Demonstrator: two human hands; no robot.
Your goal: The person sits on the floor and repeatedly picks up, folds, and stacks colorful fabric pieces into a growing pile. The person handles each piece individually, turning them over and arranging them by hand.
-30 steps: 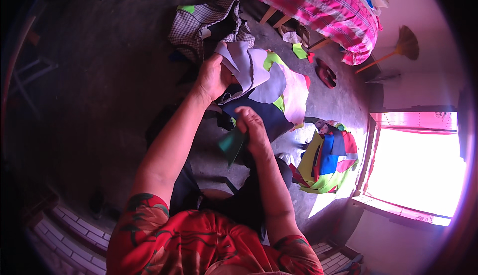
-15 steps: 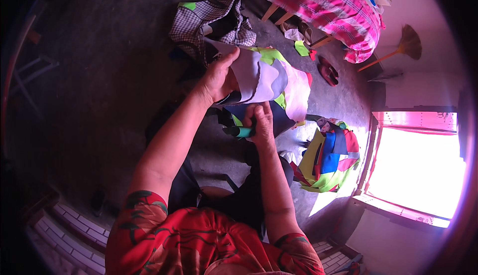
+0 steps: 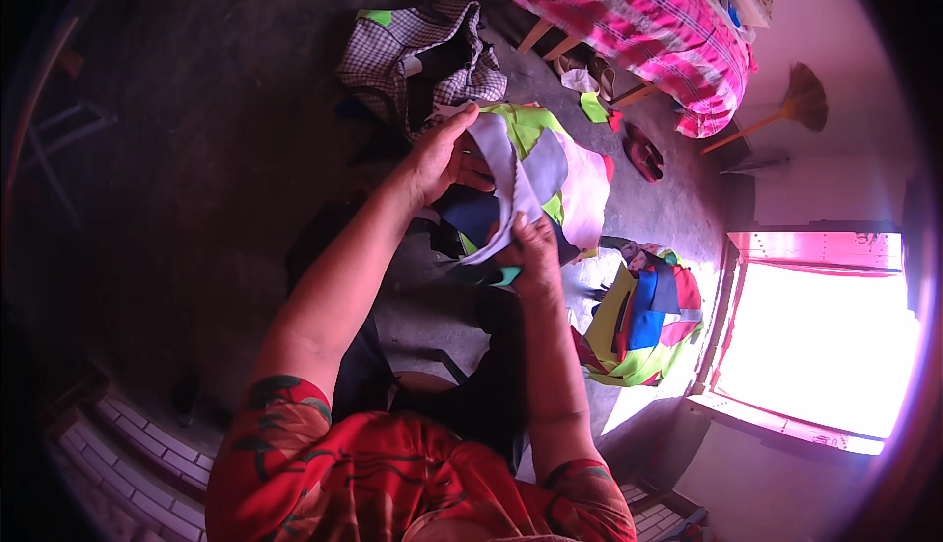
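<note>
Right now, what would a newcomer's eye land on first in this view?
Probably the two hands at centre: the left hand and right hand both grip a pale lilac fabric piece held up over a stack of coloured cut fabric. Next, the glaring bright window at right, with a heap of bright scraps on the floor beside it. A pink striped cloth drapes furniture at top.

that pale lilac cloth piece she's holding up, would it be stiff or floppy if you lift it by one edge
Probably floppy: the lilac cloth piece curves and droops between the left hand and right hand. Likely light, since fingertip pinches carry it. Probably not slippery; it looks matte.
</note>
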